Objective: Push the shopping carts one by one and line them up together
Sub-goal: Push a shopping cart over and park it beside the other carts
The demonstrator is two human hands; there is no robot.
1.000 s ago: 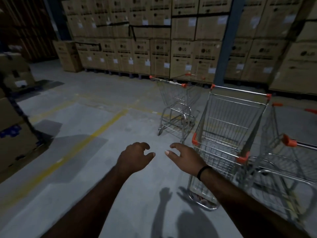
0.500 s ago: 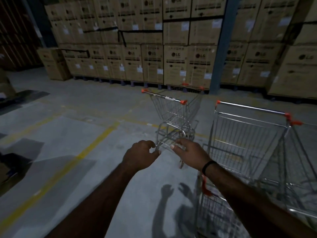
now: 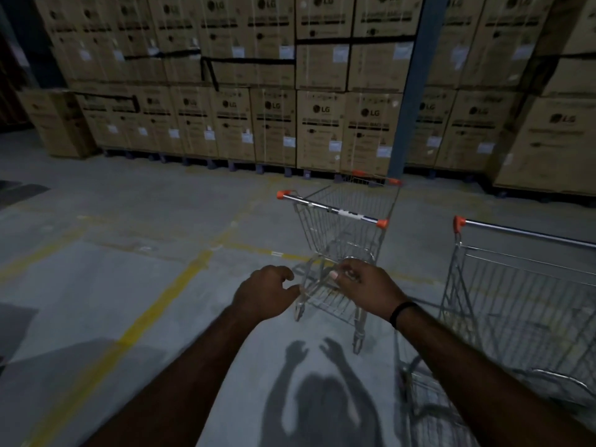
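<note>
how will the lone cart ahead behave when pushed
The lone cart probably rolls easily: it stands on castors on smooth concrete floor. Its wire basket looks empty, so likely light. It may swivel off line if pushed unevenly.

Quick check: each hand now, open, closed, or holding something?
Left hand: open, fingers loosely curled, holding nothing.
Right hand: open, fingers loosely curled, holding nothing.

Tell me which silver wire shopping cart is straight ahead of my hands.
The centre silver wire cart with both orange handle caps visible; the other cart stands right, cropped.
</note>
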